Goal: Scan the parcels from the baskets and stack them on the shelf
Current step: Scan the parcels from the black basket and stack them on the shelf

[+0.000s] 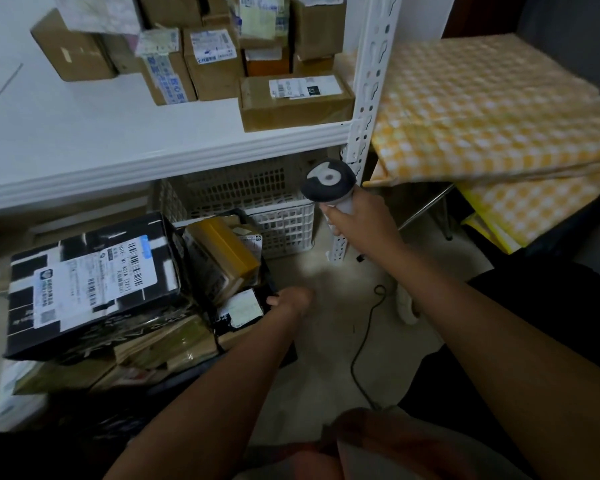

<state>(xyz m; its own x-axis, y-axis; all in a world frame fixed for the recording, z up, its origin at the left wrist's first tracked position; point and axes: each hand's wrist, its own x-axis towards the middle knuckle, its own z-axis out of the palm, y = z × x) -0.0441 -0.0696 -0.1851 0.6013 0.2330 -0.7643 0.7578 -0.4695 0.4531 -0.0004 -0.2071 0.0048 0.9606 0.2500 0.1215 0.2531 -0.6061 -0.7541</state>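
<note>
White shelf (pixel 174 147) far-left already carries scanned boxes. Right hand (pixel 357 216) clamped on scanner (pixel 328 183); left hand (pixel 291 301) pinching small parcel (pixel 239 311) in near-left basket pile. Advice: lift label-up, square to scanner, then stack.

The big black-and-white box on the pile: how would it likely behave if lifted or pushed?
The black-and-white box looks rigid, so it probably keeps its shape. It sits tilted atop loose parcels, so a push may tip it. Probably needs both hands.

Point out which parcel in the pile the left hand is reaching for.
The small black parcel with a white label, lowest at the pile's right edge; the left hand touches its corner, unlike the big black box.
</note>
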